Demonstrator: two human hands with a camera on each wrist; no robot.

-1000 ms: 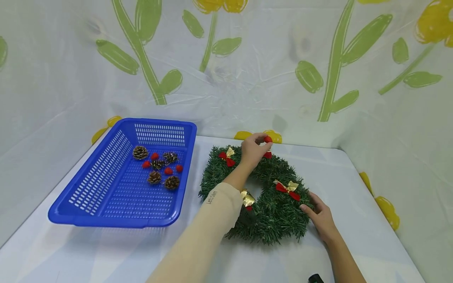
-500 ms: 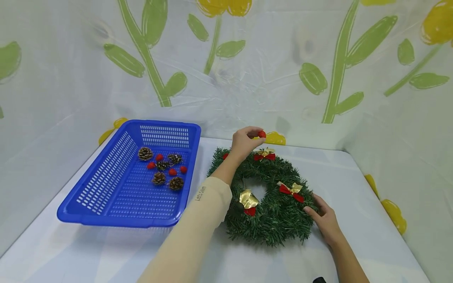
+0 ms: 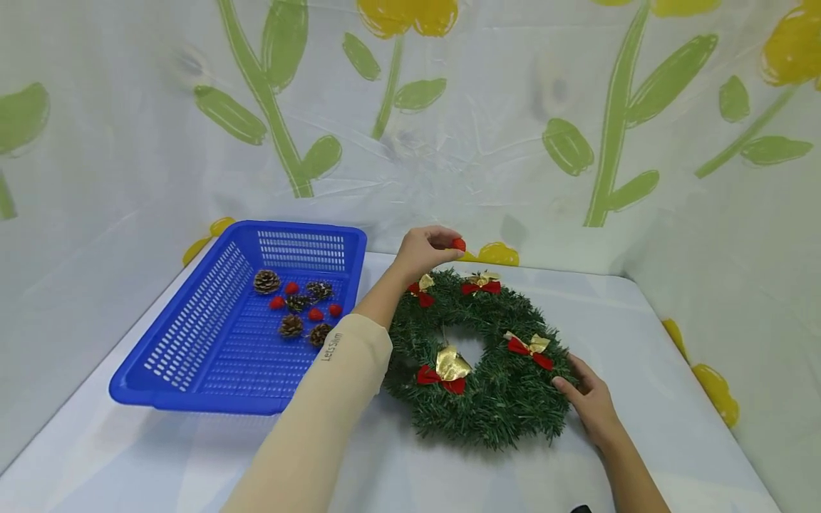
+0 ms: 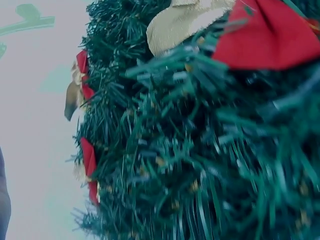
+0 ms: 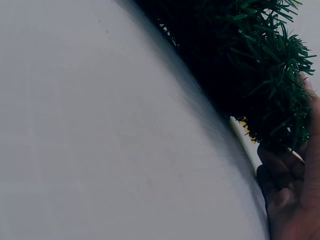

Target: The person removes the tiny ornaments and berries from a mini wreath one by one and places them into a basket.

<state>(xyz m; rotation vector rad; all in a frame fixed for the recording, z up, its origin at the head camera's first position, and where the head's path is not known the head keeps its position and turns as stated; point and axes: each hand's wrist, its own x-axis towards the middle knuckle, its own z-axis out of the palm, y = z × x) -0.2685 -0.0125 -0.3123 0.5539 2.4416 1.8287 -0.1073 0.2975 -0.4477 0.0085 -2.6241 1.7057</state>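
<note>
My left hand [image 3: 425, 251] pinches a small bumpy red berry [image 3: 458, 244] between thumb and fingers, above the back left part of the green wreath [image 3: 500, 406]. Several red-and-gold bows sit around the wreath, among them a right bow [image 3: 530, 350], a back bow [image 3: 481, 286] and a front left bow [image 3: 442, 379]. At the wreath's right edge, my right hand [image 3: 590, 402] grips the greenery, thumb on top and the other fingers at its outer side. In the right wrist view, fingers [image 5: 282, 200] show under the wreath's edge. Close greenery [image 4: 165, 150] and bows fill most of the left wrist view.
Left of the wreath stands a blue plastic basket [image 3: 131, 377]. Inside lie several pine cones [image 3: 266, 281] and several red berries [image 3: 277, 303]. A small black object [image 3: 581, 509] shows at the bottom edge. A flower-printed sheet [image 3: 474, 107] rises behind the white table [image 3: 648, 356].
My left hand has moved left with the red berry, away from the back bow, which now shows fully. The right hand keeps its grip on the wreath. The head view has shifted slightly.
</note>
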